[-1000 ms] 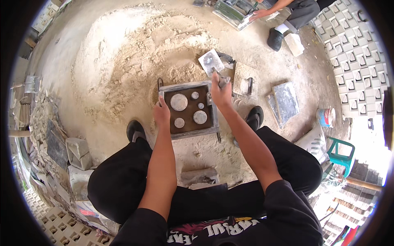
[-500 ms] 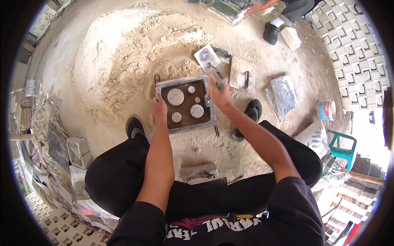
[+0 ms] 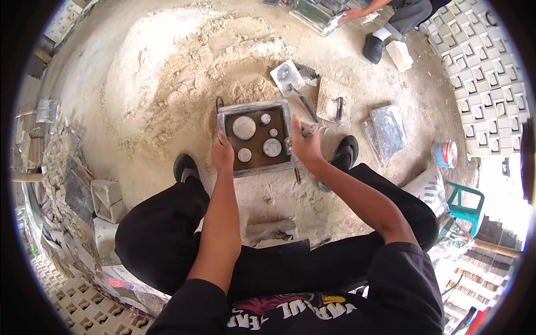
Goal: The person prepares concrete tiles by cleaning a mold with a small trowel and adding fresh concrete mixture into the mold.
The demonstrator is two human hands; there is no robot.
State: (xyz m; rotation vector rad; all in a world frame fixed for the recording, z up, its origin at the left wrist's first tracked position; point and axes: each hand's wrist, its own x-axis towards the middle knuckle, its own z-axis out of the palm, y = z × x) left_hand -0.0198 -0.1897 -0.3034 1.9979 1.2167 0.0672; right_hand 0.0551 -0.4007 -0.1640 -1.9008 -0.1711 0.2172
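Note:
A square, grey metal mould (image 3: 254, 172) lies on the ground between my feet, with brown material and several round pale discs inside, such as the large disc (image 3: 244, 128). My left hand (image 3: 223, 153) is closed on the mould's left wall. At its right wall, my right hand (image 3: 307, 146) is wrapped round a short grey metal tool (image 3: 309, 130), most of it hidden in the fist. Just beyond that hand lies a square-plated trowel (image 3: 287, 76), its handle pointing toward me. Beside it sits a dusty square board with a handle (image 3: 338, 109).
Heaped pale sand (image 3: 206, 61) spreads beyond the mould. Flat grey plates (image 3: 386, 133) and a small bucket (image 3: 444, 154) are at right, near a green stool (image 3: 466, 207). Another person's hand (image 3: 352, 15) touches a frame at the far side. Patterned blocks (image 3: 491, 78) are stacked at right.
My right hand has come down and nearer to me with the tool, beside the mould's right wall. The left hand stays at the left wall. The whole view has shifted slightly.

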